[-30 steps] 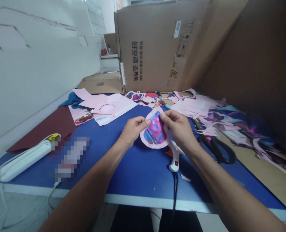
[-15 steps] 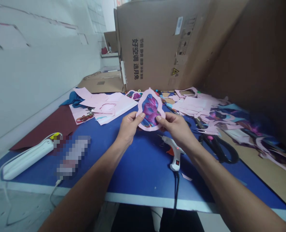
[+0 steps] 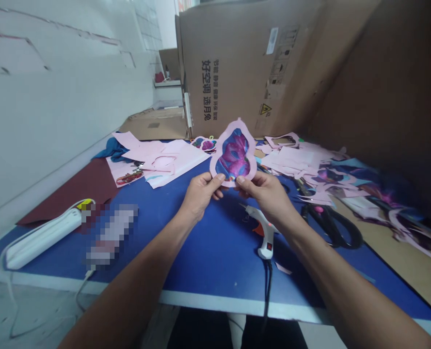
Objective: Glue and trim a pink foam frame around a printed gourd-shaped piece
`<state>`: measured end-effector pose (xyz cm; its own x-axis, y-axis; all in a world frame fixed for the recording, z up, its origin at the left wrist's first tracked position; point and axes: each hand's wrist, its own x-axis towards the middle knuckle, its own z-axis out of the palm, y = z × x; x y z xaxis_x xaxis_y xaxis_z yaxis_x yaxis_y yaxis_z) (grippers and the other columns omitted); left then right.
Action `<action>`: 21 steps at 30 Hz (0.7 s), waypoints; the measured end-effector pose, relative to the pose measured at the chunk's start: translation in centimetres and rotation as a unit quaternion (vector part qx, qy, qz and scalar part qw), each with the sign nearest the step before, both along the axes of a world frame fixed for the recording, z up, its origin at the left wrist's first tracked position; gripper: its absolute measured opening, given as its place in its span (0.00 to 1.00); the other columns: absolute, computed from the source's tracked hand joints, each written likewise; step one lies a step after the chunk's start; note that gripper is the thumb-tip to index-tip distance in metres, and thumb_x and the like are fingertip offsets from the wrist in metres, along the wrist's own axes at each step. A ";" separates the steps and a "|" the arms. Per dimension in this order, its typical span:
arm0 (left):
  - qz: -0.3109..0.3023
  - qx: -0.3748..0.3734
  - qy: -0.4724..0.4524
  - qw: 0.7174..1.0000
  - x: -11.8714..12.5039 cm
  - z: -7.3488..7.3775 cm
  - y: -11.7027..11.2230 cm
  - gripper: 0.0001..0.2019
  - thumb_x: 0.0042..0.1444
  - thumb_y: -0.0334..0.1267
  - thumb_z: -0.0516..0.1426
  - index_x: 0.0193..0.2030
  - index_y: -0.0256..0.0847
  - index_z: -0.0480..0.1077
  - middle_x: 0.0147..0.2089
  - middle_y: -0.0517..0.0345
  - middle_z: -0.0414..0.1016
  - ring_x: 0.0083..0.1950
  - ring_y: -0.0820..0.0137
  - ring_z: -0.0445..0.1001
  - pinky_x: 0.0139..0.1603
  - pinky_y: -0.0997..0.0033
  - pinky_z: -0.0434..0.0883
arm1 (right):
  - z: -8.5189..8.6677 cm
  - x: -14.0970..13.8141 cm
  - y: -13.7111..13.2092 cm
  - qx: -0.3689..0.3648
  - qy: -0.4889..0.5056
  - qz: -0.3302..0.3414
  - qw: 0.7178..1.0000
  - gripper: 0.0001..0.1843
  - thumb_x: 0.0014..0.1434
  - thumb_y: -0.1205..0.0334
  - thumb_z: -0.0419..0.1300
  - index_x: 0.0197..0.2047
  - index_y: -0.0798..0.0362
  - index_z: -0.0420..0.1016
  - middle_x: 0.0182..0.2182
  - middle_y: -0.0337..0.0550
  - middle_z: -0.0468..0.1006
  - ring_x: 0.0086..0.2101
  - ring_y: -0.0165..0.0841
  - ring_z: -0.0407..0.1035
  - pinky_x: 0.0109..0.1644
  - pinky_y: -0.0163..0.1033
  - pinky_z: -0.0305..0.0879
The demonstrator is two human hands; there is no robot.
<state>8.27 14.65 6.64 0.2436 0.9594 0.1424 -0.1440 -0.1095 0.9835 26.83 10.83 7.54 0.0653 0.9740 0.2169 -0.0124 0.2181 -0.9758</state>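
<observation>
The left hand (image 3: 198,196) and right hand (image 3: 269,195) both grip a gourd-shaped pink-edged piece (image 3: 236,157), over a blue counter (image 3: 200,261). A large cardboard box (image 3: 237,68) stands across the far side, and a pale wall (image 3: 80,92) runs along the left. Pink sheets (image 3: 191,157) lie at the back left, near a maroon sheet (image 3: 70,189); a glue gun (image 3: 266,242) rests beside the right forearm. The piece rises beyond the hands, its lower edge pinched between them, narrow end uppermost. Both forearms converge from the bottom corners, thumbs on the near face, other fingers curled behind.
</observation>
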 end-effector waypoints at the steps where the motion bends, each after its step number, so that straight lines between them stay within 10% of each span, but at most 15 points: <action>1: -0.008 0.001 0.004 1.000 0.0 0.0 0.0 0.19 0.57 0.55 0.70 0.34 0.38 0.78 0.31 0.54 0.82 0.26 0.75 0.73 0.29 0.74 0.66 | 0.0 0.0 0.0 0.007 0.000 -0.007 1.000 0.28 0.50 0.35 0.79 0.33 0.52 0.84 0.26 0.41 0.80 0.26 0.31 0.68 0.32 0.38 0.65; 21: -0.015 0.017 0.024 0.999 0.2 -0.3 -0.1 0.20 0.54 0.56 0.71 0.35 0.39 0.79 0.33 0.54 0.83 0.28 0.73 0.73 0.31 0.72 0.68 | -0.1 -0.2 -0.1 -0.004 -0.015 0.030 0.999 0.30 0.51 0.32 0.77 0.33 0.53 0.82 0.28 0.43 0.80 0.27 0.32 0.66 0.32 0.39 0.64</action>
